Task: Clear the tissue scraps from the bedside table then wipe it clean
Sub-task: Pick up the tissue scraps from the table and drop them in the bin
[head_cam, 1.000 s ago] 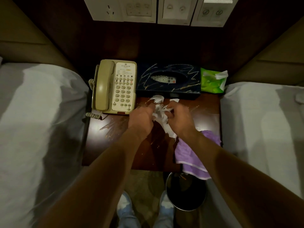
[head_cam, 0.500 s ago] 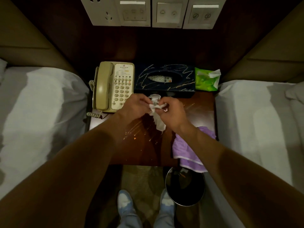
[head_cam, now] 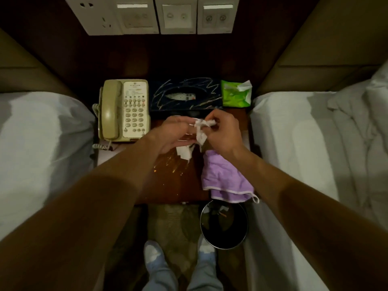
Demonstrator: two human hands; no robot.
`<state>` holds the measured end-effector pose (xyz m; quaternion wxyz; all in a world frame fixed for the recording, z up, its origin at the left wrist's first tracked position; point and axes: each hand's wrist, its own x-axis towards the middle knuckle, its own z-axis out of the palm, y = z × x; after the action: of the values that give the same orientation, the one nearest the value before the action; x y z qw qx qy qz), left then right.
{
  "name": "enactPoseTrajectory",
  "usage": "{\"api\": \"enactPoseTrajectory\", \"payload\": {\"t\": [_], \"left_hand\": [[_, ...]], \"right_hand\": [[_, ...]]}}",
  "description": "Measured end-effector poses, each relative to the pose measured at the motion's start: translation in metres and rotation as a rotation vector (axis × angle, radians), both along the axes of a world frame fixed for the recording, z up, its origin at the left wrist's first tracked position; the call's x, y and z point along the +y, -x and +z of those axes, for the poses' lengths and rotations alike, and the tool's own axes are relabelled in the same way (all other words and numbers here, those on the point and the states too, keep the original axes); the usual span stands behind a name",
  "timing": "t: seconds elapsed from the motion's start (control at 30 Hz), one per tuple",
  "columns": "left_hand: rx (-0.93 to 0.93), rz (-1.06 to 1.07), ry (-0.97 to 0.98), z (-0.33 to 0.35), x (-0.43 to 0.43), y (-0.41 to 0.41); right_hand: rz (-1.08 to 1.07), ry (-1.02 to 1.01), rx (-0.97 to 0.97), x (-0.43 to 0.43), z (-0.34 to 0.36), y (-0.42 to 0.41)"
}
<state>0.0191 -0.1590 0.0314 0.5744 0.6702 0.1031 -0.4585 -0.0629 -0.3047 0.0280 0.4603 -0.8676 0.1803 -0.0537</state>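
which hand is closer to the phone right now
Left. The left hand sits just right of the phone; the right hand is farther right, above the purple cloth.

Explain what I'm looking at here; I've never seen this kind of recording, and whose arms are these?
There is no machine: a person wears a camera on the head, looking down at their own arms. The left hand and right hand together hold crumpled white tissue scraps. Below is a dark wooden bedside table between two beds, with small crumbs. On it sit a beige push-button telephone, a dark patterned tissue box, a green tissue packet and a purple cloth. A round black waste bin stands on the floor.
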Motion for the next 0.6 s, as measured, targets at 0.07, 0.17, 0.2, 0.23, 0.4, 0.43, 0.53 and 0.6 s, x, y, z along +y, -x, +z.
{"api": "enactPoseTrajectory", "payload": {"t": [0.07,0.17,0.2,0.23,0.4,0.43,0.53,0.6], "left_hand": [[0.032,-0.033,0.026,0.002,-0.015,0.017],[0.033,-0.086,0.064,0.006,-0.038,0.048],[0.034,-0.105,0.079,0.009,-0.046,0.062],[0.033,-0.132,0.087,0.01,-0.053,0.077],[0.059,-0.313,0.062,-0.004,-0.076,0.162],[0.06,-0.35,0.058,-0.011,-0.076,0.179],[0.083,-0.507,0.002,-0.044,-0.075,0.228],[0.02,-0.622,-0.093,-0.069,-0.072,0.25]], "right_hand": [[0.022,0.009,-0.012,-0.009,0.008,0.022],[0.007,0.053,-0.048,-0.024,0.019,0.065],[-0.018,0.088,-0.056,-0.029,0.021,0.083],[-0.05,0.12,-0.059,-0.034,0.022,0.103],[-0.111,0.143,0.009,-0.039,0.017,0.212],[-0.092,0.143,0.03,-0.04,0.012,0.232],[-0.042,0.146,0.162,-0.039,-0.015,0.283],[-0.032,0.143,0.259,-0.035,-0.042,0.302]]}}
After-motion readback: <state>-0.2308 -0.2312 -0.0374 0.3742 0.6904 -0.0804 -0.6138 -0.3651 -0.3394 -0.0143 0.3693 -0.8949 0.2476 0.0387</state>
